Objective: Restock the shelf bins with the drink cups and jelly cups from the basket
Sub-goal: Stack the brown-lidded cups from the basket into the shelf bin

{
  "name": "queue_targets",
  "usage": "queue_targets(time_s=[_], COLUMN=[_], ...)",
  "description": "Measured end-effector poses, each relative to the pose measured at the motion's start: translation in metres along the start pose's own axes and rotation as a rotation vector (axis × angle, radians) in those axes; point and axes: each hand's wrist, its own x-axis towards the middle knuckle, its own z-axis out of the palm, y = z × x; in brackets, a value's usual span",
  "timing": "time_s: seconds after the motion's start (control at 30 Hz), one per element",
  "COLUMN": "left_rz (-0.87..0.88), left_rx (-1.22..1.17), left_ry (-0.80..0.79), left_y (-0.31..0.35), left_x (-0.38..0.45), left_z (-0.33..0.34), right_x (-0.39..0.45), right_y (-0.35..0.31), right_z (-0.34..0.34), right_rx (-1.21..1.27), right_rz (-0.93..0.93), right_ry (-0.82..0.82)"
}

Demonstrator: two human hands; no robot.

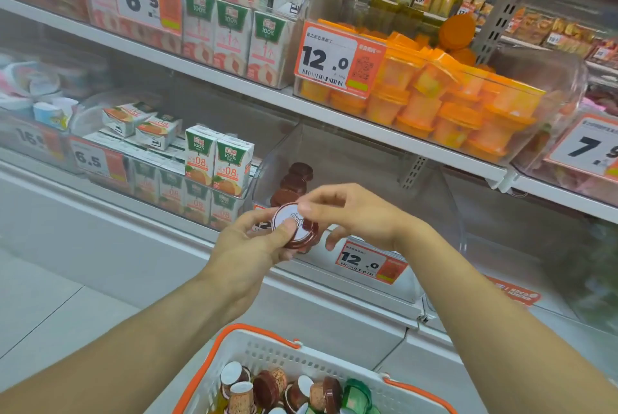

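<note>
Mid-frame, the left hand [257,239] grips a brown cup [294,225] by its rim, thumb on the white lid, while the right hand [347,213] pinches its top edge with the other fingers loose. Best bet is sliding it lid-up into the clear bin [351,159] just behind, beside the brown cups already there [296,179]. The basket [277,351] at bottom centre has plenty left.

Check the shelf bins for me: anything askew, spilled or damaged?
Nothing spilled or visibly damaged. Two juice cartons lie tipped on their sides on top of the upright rows in the lower-left bin. In the orange jelly cup bin, cups sit jumbled at mixed angles, which looks like loose bulk stocking.
</note>
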Motion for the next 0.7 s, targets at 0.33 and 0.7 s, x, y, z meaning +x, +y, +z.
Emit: queue_targets(time_s=[0.33, 0.7], left_rz=[0.271, 0.214], left_rx=[0.67, 1.259], left_ry=[0.091, -0.177], left_y=[-0.008, -0.028], left_x=[0.003, 0.003], left_z=[0.006, -0.001], right_x=[0.031, 0.104], right_y=[0.03, 0.077], right_z=[-0.026, -0.028], right_rx=[0.573, 0.53], right_rz=[0.141, 0.596], right_ry=[0.343, 0.42])
